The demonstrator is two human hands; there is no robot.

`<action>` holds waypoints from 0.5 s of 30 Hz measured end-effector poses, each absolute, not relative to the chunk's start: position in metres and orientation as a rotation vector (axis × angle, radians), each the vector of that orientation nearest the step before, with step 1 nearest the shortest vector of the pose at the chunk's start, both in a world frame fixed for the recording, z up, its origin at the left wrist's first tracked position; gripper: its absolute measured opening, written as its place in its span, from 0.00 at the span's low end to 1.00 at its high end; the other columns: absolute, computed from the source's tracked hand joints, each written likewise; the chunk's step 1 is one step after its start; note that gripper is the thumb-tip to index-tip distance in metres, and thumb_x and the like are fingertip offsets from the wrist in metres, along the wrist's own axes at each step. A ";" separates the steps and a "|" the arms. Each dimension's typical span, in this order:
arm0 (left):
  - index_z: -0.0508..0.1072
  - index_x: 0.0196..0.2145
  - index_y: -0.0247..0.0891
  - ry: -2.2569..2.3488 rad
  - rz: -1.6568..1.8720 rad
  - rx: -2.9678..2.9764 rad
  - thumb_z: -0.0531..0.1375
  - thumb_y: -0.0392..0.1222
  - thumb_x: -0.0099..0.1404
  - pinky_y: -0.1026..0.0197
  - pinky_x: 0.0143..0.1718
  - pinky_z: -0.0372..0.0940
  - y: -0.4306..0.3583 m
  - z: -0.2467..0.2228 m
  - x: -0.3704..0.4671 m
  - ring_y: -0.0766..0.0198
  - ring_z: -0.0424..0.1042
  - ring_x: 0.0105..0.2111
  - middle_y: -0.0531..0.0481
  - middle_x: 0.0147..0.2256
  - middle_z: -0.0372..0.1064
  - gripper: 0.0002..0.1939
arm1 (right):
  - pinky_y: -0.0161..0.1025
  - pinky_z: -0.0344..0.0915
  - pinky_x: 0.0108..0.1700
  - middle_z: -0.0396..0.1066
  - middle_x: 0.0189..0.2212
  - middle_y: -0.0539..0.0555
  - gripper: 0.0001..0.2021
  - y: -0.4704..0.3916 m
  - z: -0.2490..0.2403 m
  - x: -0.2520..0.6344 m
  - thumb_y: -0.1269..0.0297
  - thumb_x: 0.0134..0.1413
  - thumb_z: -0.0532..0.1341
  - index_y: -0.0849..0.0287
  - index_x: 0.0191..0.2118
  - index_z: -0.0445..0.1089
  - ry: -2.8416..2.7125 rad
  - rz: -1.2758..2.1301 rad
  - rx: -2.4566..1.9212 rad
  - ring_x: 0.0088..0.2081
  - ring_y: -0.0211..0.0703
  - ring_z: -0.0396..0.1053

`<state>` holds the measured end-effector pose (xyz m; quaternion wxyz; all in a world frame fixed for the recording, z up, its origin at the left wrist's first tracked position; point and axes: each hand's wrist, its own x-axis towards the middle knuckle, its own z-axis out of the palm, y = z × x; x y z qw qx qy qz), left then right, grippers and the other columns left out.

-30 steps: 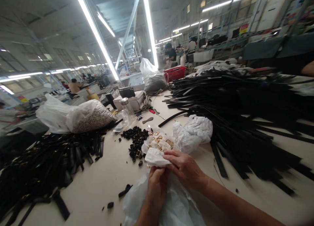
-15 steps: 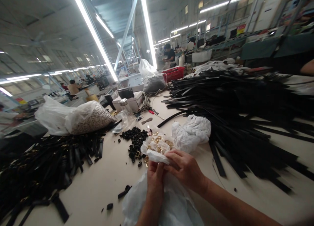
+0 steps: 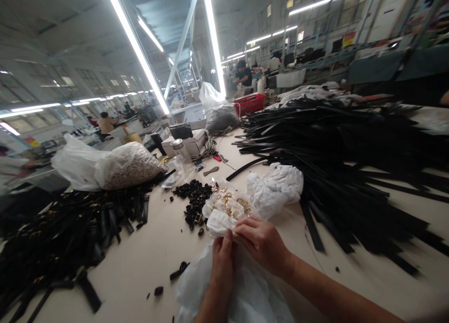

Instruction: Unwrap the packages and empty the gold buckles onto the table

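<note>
My left hand and my right hand meet at a crumpled white wrapper. The fingers of both are closed and pinch its near edge; the fingertips are partly hidden. Just beyond lie gold metal buckles on thin, whitish wrapping. A heap of small black loops sits to the left of the wrapper, with a few loose pieces around it. Under my forearms spreads a translucent white plastic bag. Close to my right hand rests a bunched white bag.
Long black strips cover the right side of the table. Black straps with gold fittings pile up at left, beside a filled plastic bag. A glass jar and a red basket stand farther back. People work in the background.
The white wrapper has tilted up and shows more of its broad face. My fingers have shifted slightly along its near edge. The view has moved a little.
</note>
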<state>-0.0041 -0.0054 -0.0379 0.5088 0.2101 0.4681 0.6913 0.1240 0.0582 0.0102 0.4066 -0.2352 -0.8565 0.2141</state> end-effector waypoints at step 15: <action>0.79 0.43 0.32 0.905 1.741 0.315 0.62 0.44 0.60 0.52 0.51 0.66 -0.004 -0.025 -0.001 0.50 0.75 0.46 0.39 0.43 0.77 0.17 | 0.37 0.60 0.31 0.68 0.23 0.50 0.16 0.075 0.016 0.132 0.55 0.61 0.56 0.59 0.27 0.70 -1.783 1.136 -0.906 0.28 0.40 0.65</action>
